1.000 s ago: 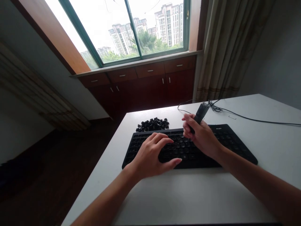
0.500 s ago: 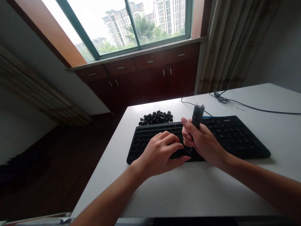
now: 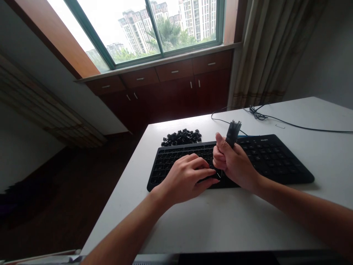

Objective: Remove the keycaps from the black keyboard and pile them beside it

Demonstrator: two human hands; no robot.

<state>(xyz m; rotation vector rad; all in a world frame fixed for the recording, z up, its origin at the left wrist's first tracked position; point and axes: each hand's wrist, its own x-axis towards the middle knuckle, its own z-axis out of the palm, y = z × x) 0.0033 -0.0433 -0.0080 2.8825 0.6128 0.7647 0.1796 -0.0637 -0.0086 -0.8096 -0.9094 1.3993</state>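
A black keyboard (image 3: 292,167) lies across the white table; keycaps are off much of its left part, while those on its right part are in place. My right hand (image 3: 234,162) is wrapped round the black handle of a keycap puller (image 3: 234,132), held upright with the thumb raised along it. Thin wire shows below this hand, close over the keyboard's lower middle keys. My left hand (image 3: 186,176) rests over the keyboard, thumb and index fingertips drawn together by the wire. Whatever small dark thing lies between them is too small to make out.
A pile of loose black keycaps (image 3: 182,137) sits behind the keyboard's left end. A black cable (image 3: 257,113) is bundled at the back right and runs off rightward. Near it lies a small bent wire piece (image 3: 280,126). The table's left edge (image 3: 118,176) drops to a dark floor.
My left thumb has come nearer to its index finger beside the puller's wire. The puller's handle has tilted slightly to the right, and my right thumb stands more upright.
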